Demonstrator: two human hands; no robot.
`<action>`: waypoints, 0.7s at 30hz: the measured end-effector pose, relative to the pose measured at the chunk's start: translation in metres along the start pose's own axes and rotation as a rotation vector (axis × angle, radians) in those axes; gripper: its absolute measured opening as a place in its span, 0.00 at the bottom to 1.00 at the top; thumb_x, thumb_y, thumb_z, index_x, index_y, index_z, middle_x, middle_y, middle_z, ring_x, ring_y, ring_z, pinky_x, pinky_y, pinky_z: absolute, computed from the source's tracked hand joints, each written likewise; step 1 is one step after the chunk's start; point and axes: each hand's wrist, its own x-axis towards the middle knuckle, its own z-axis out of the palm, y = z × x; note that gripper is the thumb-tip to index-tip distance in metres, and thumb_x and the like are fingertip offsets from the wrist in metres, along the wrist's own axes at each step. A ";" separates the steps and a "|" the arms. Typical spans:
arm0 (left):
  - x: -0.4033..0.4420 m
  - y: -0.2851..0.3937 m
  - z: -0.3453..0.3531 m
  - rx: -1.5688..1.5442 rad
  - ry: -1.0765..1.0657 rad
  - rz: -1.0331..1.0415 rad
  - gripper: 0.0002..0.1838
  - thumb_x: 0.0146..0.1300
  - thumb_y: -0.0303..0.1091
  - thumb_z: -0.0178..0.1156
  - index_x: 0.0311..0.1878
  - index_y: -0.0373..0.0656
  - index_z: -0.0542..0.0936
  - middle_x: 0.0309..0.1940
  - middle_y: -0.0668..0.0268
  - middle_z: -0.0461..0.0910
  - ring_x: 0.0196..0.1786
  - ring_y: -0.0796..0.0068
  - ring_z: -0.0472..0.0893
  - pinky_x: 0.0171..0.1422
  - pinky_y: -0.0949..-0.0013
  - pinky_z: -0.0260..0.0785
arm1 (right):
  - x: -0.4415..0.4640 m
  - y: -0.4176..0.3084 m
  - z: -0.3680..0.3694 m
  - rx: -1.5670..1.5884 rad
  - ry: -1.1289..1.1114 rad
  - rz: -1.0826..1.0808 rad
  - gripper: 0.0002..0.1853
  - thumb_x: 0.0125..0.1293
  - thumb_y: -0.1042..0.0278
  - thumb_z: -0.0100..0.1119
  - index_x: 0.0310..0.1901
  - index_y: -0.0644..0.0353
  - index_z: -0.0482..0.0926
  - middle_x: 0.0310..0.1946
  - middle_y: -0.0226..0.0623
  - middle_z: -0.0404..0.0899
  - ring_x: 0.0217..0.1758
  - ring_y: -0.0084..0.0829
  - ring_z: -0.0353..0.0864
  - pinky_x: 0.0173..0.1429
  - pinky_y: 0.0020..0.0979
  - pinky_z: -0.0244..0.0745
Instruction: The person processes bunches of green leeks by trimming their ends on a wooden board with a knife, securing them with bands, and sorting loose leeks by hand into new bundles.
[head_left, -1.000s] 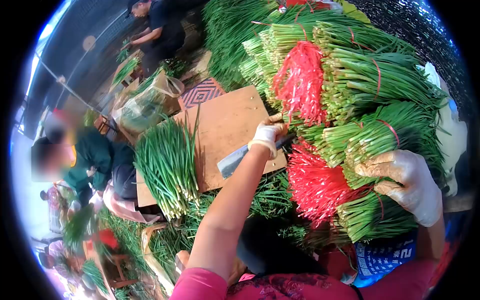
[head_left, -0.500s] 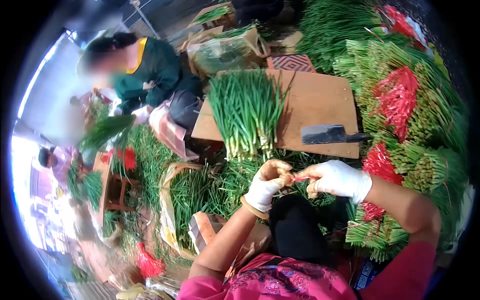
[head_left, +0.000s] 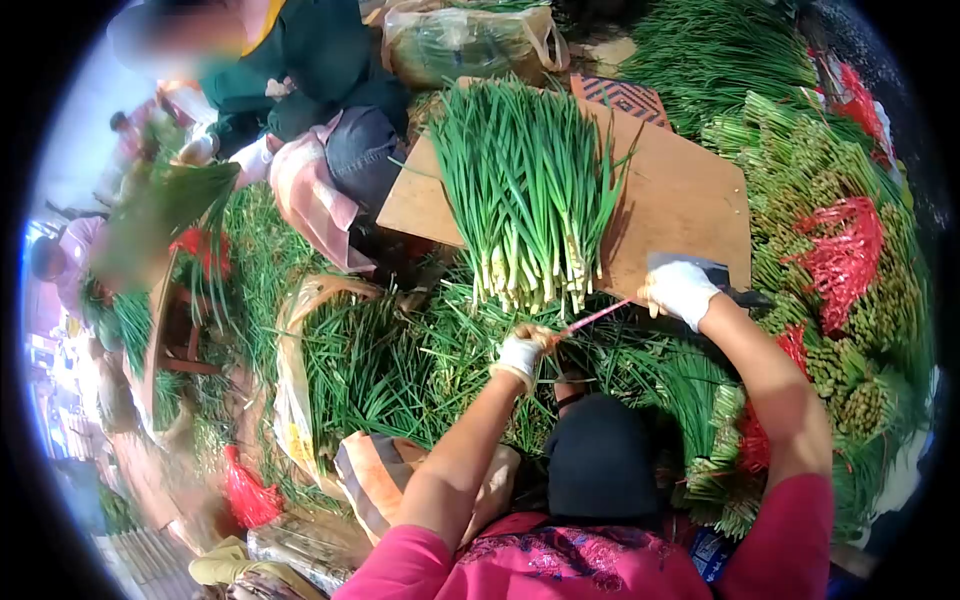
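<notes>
A thin red plastic strip [head_left: 597, 318] is stretched between my two hands, which wear whitish gloves or wraps that leave fingers bare. My left hand [head_left: 522, 356] pinches one end just below the cut stalk ends of the greens. At the other end, my right hand [head_left: 680, 294] has its fingers closed, in front of a cleaver [head_left: 742, 291] whose blade it partly hides. A loose pile of long green leafy stalks with pale ends, like garlic chives or young scallions [head_left: 535, 200], lies on the wooden board [head_left: 690, 195], stalk ends over its near edge.
Stacked bundles of greens [head_left: 770, 180] with red plastic strips [head_left: 848, 255] rise on the right. Loose leaves [head_left: 370, 370] fill an open plastic bag [head_left: 292, 370] below the board. At upper left sits a co-worker in a dark green top [head_left: 300, 60], handling greens [head_left: 170, 210].
My hands have moved apart, drawing the red strip out between them. My right hand has gone up and right to the cleaver's side; my whole view has shifted.
</notes>
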 end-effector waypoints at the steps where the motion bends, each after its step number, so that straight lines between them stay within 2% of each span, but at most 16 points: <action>1: 0.002 0.027 0.011 0.050 0.133 0.013 0.21 0.60 0.20 0.56 0.57 0.40 0.70 0.43 0.62 0.76 0.45 0.76 0.77 0.48 0.75 0.74 | 0.021 0.009 0.004 -0.104 0.109 -0.183 0.17 0.62 0.53 0.50 0.25 0.52 0.85 0.21 0.32 0.82 0.30 0.35 0.82 0.36 0.37 0.74; 2: 0.002 0.056 0.024 0.101 0.266 0.019 0.25 0.59 0.21 0.55 0.62 0.41 0.68 0.48 0.61 0.75 0.48 0.75 0.76 0.49 0.76 0.74 | 0.027 -0.002 -0.005 -0.058 0.120 -0.104 0.17 0.63 0.54 0.49 0.26 0.52 0.84 0.21 0.31 0.82 0.32 0.36 0.82 0.37 0.37 0.74; 3: -0.003 0.083 0.022 0.228 0.251 0.204 0.18 0.58 0.20 0.56 0.53 0.42 0.71 0.43 0.63 0.77 0.42 0.76 0.77 0.46 0.76 0.74 | 0.031 -0.017 -0.015 -0.011 0.131 -0.027 0.17 0.63 0.55 0.48 0.26 0.52 0.84 0.21 0.31 0.82 0.33 0.37 0.82 0.38 0.38 0.75; 4: -0.008 0.109 0.020 0.365 0.256 0.398 0.12 0.57 0.20 0.58 0.44 0.43 0.75 0.37 0.65 0.79 0.37 0.78 0.78 0.42 0.76 0.74 | 0.038 -0.023 -0.015 0.011 0.210 -0.174 0.15 0.62 0.57 0.49 0.27 0.54 0.84 0.22 0.33 0.82 0.33 0.38 0.82 0.39 0.39 0.75; 5: -0.014 0.136 0.018 0.490 0.280 0.585 0.07 0.55 0.19 0.59 0.35 0.44 0.79 0.32 0.67 0.82 0.31 0.79 0.78 0.38 0.76 0.74 | 0.047 -0.028 -0.014 -0.013 0.214 -0.154 0.15 0.62 0.58 0.50 0.27 0.54 0.83 0.22 0.33 0.82 0.33 0.39 0.82 0.38 0.39 0.75; 6: -0.021 0.157 0.021 0.580 0.234 0.765 0.07 0.54 0.18 0.60 0.29 0.43 0.78 0.25 0.70 0.79 0.25 0.81 0.76 0.34 0.76 0.72 | 0.055 -0.032 -0.013 -0.036 0.220 -0.134 0.14 0.61 0.59 0.50 0.28 0.54 0.83 0.22 0.34 0.83 0.33 0.39 0.82 0.38 0.40 0.75; 9: -0.048 0.209 0.038 0.708 0.180 0.758 0.07 0.54 0.18 0.61 0.28 0.41 0.76 0.24 0.70 0.78 0.26 0.83 0.75 0.35 0.77 0.71 | 0.068 -0.033 -0.011 -0.108 0.220 -0.140 0.13 0.57 0.59 0.54 0.24 0.56 0.83 0.23 0.35 0.83 0.33 0.41 0.83 0.38 0.41 0.76; 11: -0.053 0.236 0.052 1.099 0.308 0.804 0.06 0.55 0.19 0.61 0.28 0.40 0.75 0.26 0.68 0.80 0.27 0.81 0.77 0.37 0.76 0.73 | 0.069 -0.033 -0.013 -0.087 0.227 -0.123 0.13 0.55 0.58 0.55 0.22 0.56 0.83 0.23 0.37 0.83 0.33 0.43 0.83 0.38 0.42 0.76; 13: -0.047 0.258 0.069 1.329 0.286 0.844 0.04 0.53 0.19 0.60 0.30 0.38 0.75 0.28 0.63 0.82 0.32 0.76 0.82 0.39 0.73 0.74 | 0.074 -0.035 -0.014 -0.084 0.167 -0.094 0.12 0.55 0.58 0.56 0.23 0.55 0.83 0.24 0.38 0.83 0.34 0.42 0.83 0.38 0.41 0.76; 15: -0.048 0.260 0.097 1.490 0.380 0.782 0.06 0.50 0.20 0.60 0.32 0.39 0.76 0.27 0.62 0.81 0.32 0.76 0.82 0.39 0.73 0.74 | 0.079 -0.032 -0.012 -0.125 0.144 -0.111 0.11 0.54 0.59 0.57 0.23 0.55 0.84 0.24 0.37 0.83 0.33 0.41 0.83 0.38 0.41 0.77; 16: -0.052 0.259 0.112 1.518 0.442 0.657 0.04 0.54 0.26 0.59 0.33 0.40 0.77 0.29 0.59 0.83 0.35 0.68 0.84 0.40 0.68 0.74 | 0.083 -0.028 -0.010 -0.168 0.153 -0.143 0.11 0.53 0.59 0.57 0.23 0.55 0.84 0.24 0.36 0.83 0.33 0.40 0.83 0.38 0.41 0.77; 17: -0.053 0.262 0.116 1.506 0.425 0.613 0.04 0.53 0.26 0.60 0.33 0.40 0.77 0.30 0.58 0.83 0.36 0.66 0.84 0.41 0.67 0.74 | 0.085 -0.021 -0.011 -0.212 0.165 -0.173 0.10 0.53 0.60 0.58 0.23 0.55 0.84 0.24 0.35 0.83 0.32 0.40 0.83 0.37 0.40 0.77; 18: -0.055 0.265 0.117 1.495 0.406 0.570 0.05 0.53 0.26 0.60 0.34 0.40 0.77 0.30 0.58 0.83 0.37 0.65 0.84 0.42 0.67 0.74 | 0.081 -0.014 -0.017 -0.310 0.312 -0.179 0.09 0.52 0.61 0.59 0.22 0.54 0.84 0.25 0.36 0.83 0.31 0.39 0.83 0.38 0.39 0.77; 19: -0.054 0.269 0.116 1.481 0.390 0.533 0.05 0.53 0.27 0.60 0.34 0.40 0.78 0.31 0.57 0.83 0.38 0.63 0.84 0.44 0.66 0.74 | 0.079 -0.012 -0.023 -0.059 0.349 -0.146 0.10 0.53 0.61 0.58 0.21 0.54 0.84 0.25 0.38 0.83 0.30 0.39 0.82 0.37 0.38 0.77; 20: -0.037 0.268 0.100 1.696 0.382 0.770 0.05 0.50 0.22 0.59 0.32 0.40 0.76 0.25 0.61 0.81 0.30 0.69 0.82 0.38 0.71 0.74 | 0.082 -0.017 -0.025 -0.071 0.297 -0.076 0.11 0.55 0.61 0.56 0.22 0.55 0.83 0.25 0.38 0.83 0.30 0.38 0.82 0.36 0.37 0.77; 21: -0.040 0.270 0.102 1.698 0.393 0.686 0.07 0.52 0.28 0.61 0.36 0.41 0.78 0.32 0.55 0.83 0.40 0.58 0.83 0.47 0.65 0.73 | 0.081 -0.023 -0.023 -0.077 0.240 -0.005 0.12 0.57 0.62 0.55 0.23 0.56 0.83 0.26 0.39 0.83 0.30 0.37 0.82 0.35 0.37 0.77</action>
